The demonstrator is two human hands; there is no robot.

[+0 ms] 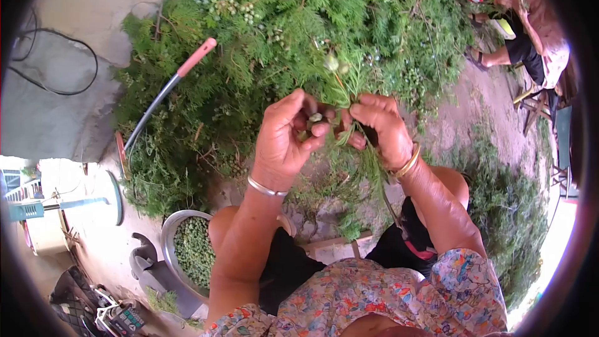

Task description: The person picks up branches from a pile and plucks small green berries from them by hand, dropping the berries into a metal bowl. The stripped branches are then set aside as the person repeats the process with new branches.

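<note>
My right hand [385,126] is closed on a green conifer sprig [372,168], its feathery leaves hanging below the fingers and some showing above. Close beside it, my left hand [282,130] is curled with a small green seed cone [316,118] at its fingertips; whether more lie in the palm is hidden. A couple of pale round cones [331,62] show on a twig just above my hands. By my left knee stands a metal basin [167,237] holding many green seed cones [192,246].
A large heap of cut conifer branches [274,37] fills the ground ahead. A pink-handled tool [163,97] leans on it at left. More greenery [499,212] lies at right. Another person [540,37] sits at upper right. A black cable [93,65] and a fan [109,196] are at left.
</note>
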